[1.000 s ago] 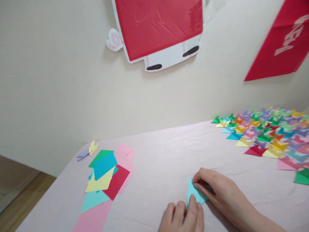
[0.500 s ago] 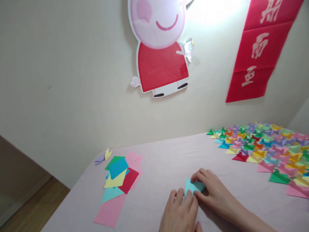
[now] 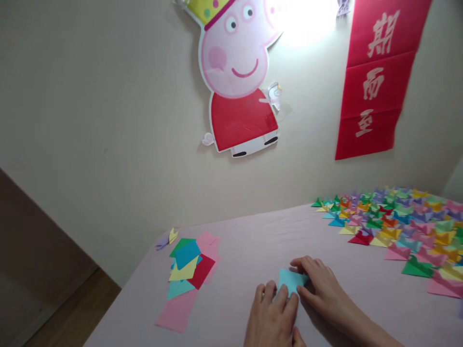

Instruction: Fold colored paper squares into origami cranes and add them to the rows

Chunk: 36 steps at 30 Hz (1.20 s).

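A small light-blue folded paper [image 3: 289, 279] lies on the pink table [image 3: 246, 250] near its front edge. My left hand [image 3: 272, 315] presses on the paper's near corner with bent fingertips. My right hand [image 3: 320, 285] curls over the paper's right side, its fingers pinching the upper edge. Both hands rest low on the table and touch the paper.
A loose stack of coloured paper squares [image 3: 188, 270] lies to the left, with two small folded pieces [image 3: 168, 238] behind it. Several folded paper figures [image 3: 398, 226] cover the table's right side. A cartoon pig cutout [image 3: 238, 77] and a red banner [image 3: 376, 77] hang on the wall.
The view has tilted upward, so more wall shows and the table sits lower. My hands have stayed on the blue paper, the fold now shorter and more squared under the fingers.
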Each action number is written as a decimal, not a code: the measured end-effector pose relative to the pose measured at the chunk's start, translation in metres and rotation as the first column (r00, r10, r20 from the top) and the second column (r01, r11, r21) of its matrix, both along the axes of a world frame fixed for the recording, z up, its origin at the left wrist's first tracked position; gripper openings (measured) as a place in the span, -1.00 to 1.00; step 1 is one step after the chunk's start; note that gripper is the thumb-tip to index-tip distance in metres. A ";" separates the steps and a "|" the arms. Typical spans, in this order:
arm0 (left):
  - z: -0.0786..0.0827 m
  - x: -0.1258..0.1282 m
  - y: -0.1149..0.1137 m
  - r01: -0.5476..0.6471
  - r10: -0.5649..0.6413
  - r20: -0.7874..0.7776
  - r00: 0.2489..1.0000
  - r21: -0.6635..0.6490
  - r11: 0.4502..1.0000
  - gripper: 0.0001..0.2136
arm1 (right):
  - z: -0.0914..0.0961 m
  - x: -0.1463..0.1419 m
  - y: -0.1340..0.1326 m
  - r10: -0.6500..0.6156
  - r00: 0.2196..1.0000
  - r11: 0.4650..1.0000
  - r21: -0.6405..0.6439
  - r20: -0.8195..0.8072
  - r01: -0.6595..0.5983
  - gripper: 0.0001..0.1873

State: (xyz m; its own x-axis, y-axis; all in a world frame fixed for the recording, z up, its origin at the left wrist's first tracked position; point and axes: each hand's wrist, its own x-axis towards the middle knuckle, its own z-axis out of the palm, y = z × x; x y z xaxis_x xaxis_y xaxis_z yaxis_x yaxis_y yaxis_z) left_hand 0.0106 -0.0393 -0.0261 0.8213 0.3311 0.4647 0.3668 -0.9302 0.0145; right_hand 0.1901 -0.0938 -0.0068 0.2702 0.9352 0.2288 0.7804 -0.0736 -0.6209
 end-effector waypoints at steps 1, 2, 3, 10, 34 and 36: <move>0.002 0.000 0.000 0.004 -0.004 0.001 1.000 -0.014 1.000 -0.56 | -0.001 0.003 -0.001 -0.008 1.000 1.000 0.006 -0.003 0.008 -0.58; 0.004 -0.001 0.000 0.008 -0.008 -0.004 1.000 -0.035 0.999 -0.57 | -0.002 0.007 -0.002 -0.021 1.000 1.000 0.012 -0.005 0.021 -0.57; 0.006 -0.001 0.000 0.012 -0.013 -0.011 1.000 -0.059 0.998 -0.58 | -0.003 0.012 -0.003 -0.036 0.999 0.999 0.019 -0.005 0.036 -0.56; 0.015 -0.003 -0.003 0.004 -0.017 -0.057 0.998 -0.215 0.977 -0.59 | -0.005 0.044 -0.005 -0.084 0.993 0.996 -0.016 -0.087 0.083 -0.52; 0.022 -0.031 -0.021 -0.165 0.121 -0.171 0.978 -0.272 0.948 -0.55 | -0.016 0.041 0.004 0.020 1.000 1.000 0.015 0.012 -0.020 -0.52; 0.019 -0.037 -0.022 -0.179 0.142 -0.159 0.977 -0.248 0.952 -0.54 | -0.015 0.044 0.004 0.025 1.000 1.000 0.000 0.003 -0.025 -0.55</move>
State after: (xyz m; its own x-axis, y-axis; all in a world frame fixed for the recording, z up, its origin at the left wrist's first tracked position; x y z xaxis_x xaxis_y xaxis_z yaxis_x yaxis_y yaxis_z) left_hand -0.0265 -0.0615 -0.0069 0.7973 0.5575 0.2314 0.5263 -0.8298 0.1857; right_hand 0.2343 -0.0899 -0.0219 0.2462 0.9416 0.2299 0.7837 -0.0538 -0.6189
